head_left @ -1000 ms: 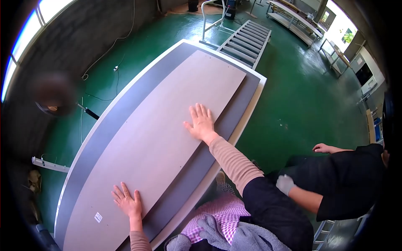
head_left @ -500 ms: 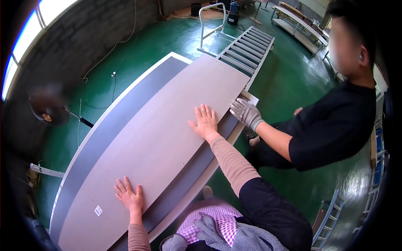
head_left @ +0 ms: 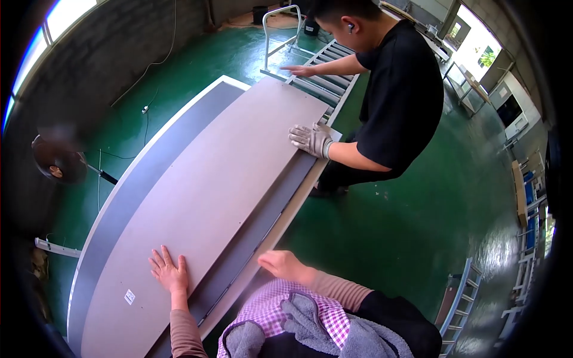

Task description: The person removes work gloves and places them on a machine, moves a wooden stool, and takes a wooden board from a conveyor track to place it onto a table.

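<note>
A long light-beige panel [head_left: 197, 179] with one curved side lies on top of a larger grey board [head_left: 134, 197] with a pale rim. Flat on the panel's near part rests my left hand [head_left: 170, 275], fingers spread, holding nothing. A small white label [head_left: 129, 296] is stuck to the panel beside it. My right hand [head_left: 285, 265] is off the panel, fingers curled in, next to the straight pale edge [head_left: 262, 250] of the lower board. I see nothing in it. Farther along, a co-worker's gloved hand [head_left: 310, 141] presses on the panel's straight edge.
The co-worker [head_left: 400, 101] leans over the far end, the other arm stretched above a roller conveyor [head_left: 328, 89]. A white tubular rail [head_left: 266, 42] stands there. To the left is a fan [head_left: 57, 164]; at lower right, a ladder-like frame [head_left: 464, 304]. Cables lie on the green floor.
My right hand has lifted off the panel and drawn back toward me, its fingers curling. My left hand stays flat. The co-worker has leaned in and reached toward the conveyor.
</note>
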Motion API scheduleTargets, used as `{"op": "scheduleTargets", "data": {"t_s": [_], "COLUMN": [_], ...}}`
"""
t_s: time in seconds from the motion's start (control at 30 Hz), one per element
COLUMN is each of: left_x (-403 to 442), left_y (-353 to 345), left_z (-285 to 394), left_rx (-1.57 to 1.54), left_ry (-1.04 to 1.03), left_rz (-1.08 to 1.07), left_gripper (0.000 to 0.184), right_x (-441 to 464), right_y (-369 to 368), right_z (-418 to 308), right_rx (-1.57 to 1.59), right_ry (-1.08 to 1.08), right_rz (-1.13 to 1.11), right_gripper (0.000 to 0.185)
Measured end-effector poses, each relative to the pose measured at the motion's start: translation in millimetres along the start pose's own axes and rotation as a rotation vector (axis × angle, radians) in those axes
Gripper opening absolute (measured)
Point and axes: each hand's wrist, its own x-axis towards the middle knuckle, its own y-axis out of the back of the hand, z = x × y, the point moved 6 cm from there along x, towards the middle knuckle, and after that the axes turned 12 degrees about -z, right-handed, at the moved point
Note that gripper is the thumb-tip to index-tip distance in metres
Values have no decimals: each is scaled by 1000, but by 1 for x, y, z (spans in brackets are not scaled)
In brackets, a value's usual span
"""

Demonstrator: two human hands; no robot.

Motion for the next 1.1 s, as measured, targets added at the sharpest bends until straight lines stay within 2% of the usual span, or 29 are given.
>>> {"op": "scheduleTargets", "data": {"t_s": [0.13,0.27,0.37,0.47,0.6,0.63,0.73,0.83,1.0,1.1], "left_x": [-1,-2,-2,3,2,2,5,1,0,0], "left_y": [1,4,3,-3,-4,-4,-4,-3,-1,-2], "left_z": [-1,-1,-1,-4,-5,-5,-6,-4,-4,-3], "left_rx": [-18,-29,-41,-34,-17,-18,-24,-22,-25,-21], "left_ry": [-19,-27,-28,-21,-12,-14,-22,-18,-11,-10], "left_rz": [18,29,28,32,23,25,38,30,22,19], "left_gripper": [76,76,76,76,76,76,76,76,76,76], "right_x": [-53,-54,-44,-39,-53,-58,-71,-81,-78,-74], "right_y": [4,25,31,20,1,-1,-2,6,6,-2], "right_z": [27,31,28,19,12,14,24,28,30,29], "right_rx": [30,-37,-97,-40,-144,-155,-128,-140,-119,-112], "right_ry": [-180,-241,-368,-310,-213,-219,-246,-278,-282,-315], "right_rz": [-109,-52,-8,52,-82,-126,-69,1,-2,-88], "right_gripper": [19,28,31,32,22,15,13,15,18,18]}}
